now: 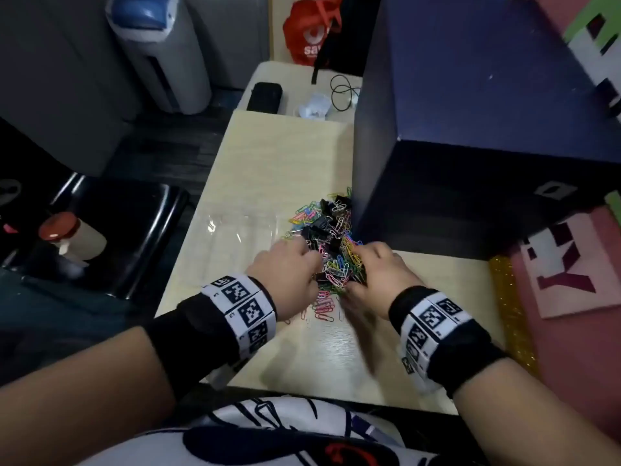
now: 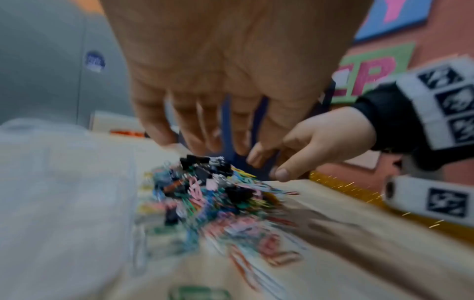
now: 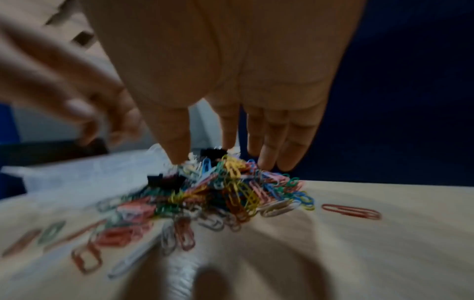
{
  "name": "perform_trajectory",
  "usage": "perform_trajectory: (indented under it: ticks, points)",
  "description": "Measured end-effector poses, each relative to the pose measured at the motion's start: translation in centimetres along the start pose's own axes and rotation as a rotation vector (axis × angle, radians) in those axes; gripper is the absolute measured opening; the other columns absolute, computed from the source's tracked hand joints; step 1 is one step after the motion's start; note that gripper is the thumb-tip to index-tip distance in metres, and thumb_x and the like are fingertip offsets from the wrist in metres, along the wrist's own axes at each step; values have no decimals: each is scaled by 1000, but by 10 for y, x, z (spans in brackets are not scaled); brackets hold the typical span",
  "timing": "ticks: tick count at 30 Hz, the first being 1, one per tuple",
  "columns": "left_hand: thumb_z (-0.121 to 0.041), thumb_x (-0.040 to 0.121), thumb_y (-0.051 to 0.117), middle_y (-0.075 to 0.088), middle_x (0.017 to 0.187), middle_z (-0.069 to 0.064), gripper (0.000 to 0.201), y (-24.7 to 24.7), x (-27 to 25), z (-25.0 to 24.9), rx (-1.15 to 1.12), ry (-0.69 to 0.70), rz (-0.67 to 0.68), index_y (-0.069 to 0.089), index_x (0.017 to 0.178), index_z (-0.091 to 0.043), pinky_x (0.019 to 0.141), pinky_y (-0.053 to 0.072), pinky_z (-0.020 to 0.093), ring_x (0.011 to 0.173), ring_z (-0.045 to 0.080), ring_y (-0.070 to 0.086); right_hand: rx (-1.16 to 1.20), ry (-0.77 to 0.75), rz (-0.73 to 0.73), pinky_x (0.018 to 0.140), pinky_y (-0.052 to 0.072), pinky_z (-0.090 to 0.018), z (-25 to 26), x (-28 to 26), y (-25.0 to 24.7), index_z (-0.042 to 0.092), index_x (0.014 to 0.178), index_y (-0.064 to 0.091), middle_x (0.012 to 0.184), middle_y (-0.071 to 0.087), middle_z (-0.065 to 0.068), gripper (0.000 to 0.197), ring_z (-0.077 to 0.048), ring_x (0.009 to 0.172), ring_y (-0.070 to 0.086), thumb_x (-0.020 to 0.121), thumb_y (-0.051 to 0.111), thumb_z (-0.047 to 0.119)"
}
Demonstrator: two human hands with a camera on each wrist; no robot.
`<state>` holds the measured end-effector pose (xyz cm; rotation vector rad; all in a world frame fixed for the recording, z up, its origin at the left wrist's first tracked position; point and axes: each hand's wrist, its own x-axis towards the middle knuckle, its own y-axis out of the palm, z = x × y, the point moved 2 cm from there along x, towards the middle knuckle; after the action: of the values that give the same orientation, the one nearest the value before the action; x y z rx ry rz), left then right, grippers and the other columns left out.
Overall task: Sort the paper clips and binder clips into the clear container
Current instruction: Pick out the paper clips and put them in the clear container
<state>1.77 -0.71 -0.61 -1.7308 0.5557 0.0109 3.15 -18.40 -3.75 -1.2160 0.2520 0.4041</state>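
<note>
A heap of coloured paper clips mixed with black binder clips lies on the pale wooden table. To its left is the clear container, faint and glossy. My left hand touches the heap's left side and my right hand its right side. In the left wrist view the left hand hangs with straight fingers over the blurred heap. The right wrist view shows my right hand with straight fingertips touching the heap. One red paper clip lies apart on the right.
A big dark blue box stands right behind the heap. At the table's far end lie a black case, crumpled paper and a cable. A gold glitter strip borders the right edge. The table's left edge drops to a black stool.
</note>
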Motion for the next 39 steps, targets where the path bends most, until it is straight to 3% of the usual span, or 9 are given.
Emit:
perform_trajectory:
  ticks: [3, 7, 11, 15, 20, 22, 25, 32, 39]
  points:
    - [-35, 84, 52, 39, 132, 6, 38, -4, 7, 9, 105, -197, -169, 50, 120, -23, 92, 42, 45, 116, 29, 42, -88, -26, 65, 113, 28, -47, 5, 10, 9, 37, 148, 13, 158, 8, 8, 73, -27, 143, 17, 88, 53, 51]
    - [-28, 86, 52, 39, 134, 10, 40, 7, 11, 29, 107, -355, -42, 43, 123, -17, 90, 43, 46, 114, 31, 46, -134, -20, 92, 114, 26, -46, -1, 10, 27, 29, 149, 17, 159, 7, 8, 70, -30, 144, 10, 90, 52, 46]
    - [-6, 85, 49, 48, 120, 9, 32, 17, 18, 37, 85, -264, -31, 45, 115, -13, 80, 52, 42, 96, 28, 53, -163, -39, 39, 106, 37, -40, -14, -1, 36, 20, 138, 36, 144, 33, -1, 46, -28, 129, 29, 94, 47, 28]
    - [-15, 84, 55, 31, 144, 13, 40, 12, 24, 30, 188, -254, -87, 43, 123, -15, 96, 42, 48, 126, 32, 38, -99, -28, 58, 103, 40, -38, -27, -2, 32, 20, 130, 44, 134, 37, -4, 43, -25, 123, 35, 89, 50, 10]
    - [-27, 82, 52, 43, 128, 6, 38, 14, 30, -23, 236, 45, -146, 47, 119, -19, 94, 38, 47, 117, 28, 40, 53, 146, -98, 104, 38, -37, -33, 2, 10, 24, 137, 35, 140, 30, -3, 67, -25, 127, 35, 82, 67, 44]
    - [-29, 84, 54, 44, 125, 5, 41, 25, 35, -41, 253, 144, -75, 46, 122, -18, 90, 39, 45, 113, 27, 41, 7, 154, -26, 107, 35, -39, -35, 6, 11, 31, 146, 20, 148, 21, -2, 92, -28, 132, 27, 74, 71, 56]
    - [-33, 84, 60, 42, 128, 5, 57, 39, 45, -48, 250, 121, 50, 38, 133, -17, 88, 39, 43, 115, 27, 41, -91, 85, 83, 107, 34, -39, -33, 6, 17, 41, 147, 15, 150, 17, 0, 93, -28, 131, 24, 73, 69, 60]
    - [-13, 89, 49, 50, 120, 7, 34, 41, 61, -46, 276, 122, 107, 48, 123, -15, 87, 41, 42, 110, 29, 47, -8, 58, 24, 93, 44, -38, -27, -4, 28, 24, 124, 48, 124, 39, -6, 34, -30, 111, 43, 90, 55, 28]
    - [-7, 86, 50, 61, 105, 8, 27, 31, 64, -41, 255, 211, 75, 55, 113, -11, 71, 47, 37, 94, 31, 61, 11, 119, 59, 96, 43, -32, -25, -2, 13, 17, 124, 52, 130, 44, -10, 38, -32, 118, 51, 89, 43, 4]
